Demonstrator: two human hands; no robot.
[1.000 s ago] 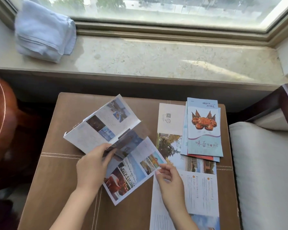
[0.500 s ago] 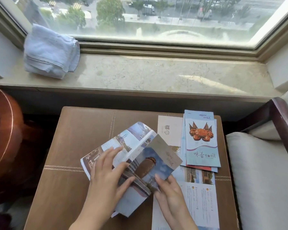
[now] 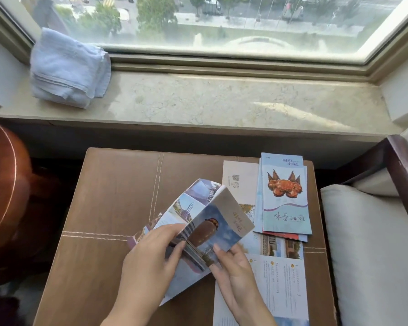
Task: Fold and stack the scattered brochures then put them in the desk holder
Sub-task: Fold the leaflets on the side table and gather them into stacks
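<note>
Both hands work on one half-folded brochure [image 3: 198, 234] near the middle of the brown table [image 3: 118, 184]. The left hand [image 3: 151, 262] lies spread and flat on the brochure's left part, fingers pressing the pages down. The right hand [image 3: 233, 267] pinches the near right edge of the raised cover flap, thumb on top, fingers curled under. The flap stands up in a peak, and the rest of the brochure fans out to the far left. Just right of the hands an unfolded leaflet [image 3: 278, 283] lies flat under the right wrist. Farther right, a stack of folded brochures [image 3: 285, 201] with a crab on top sits at the table's far right corner. On the windowsill [image 3: 222, 100] beyond, at the left, rests a folded towel [image 3: 68, 69].
</note>
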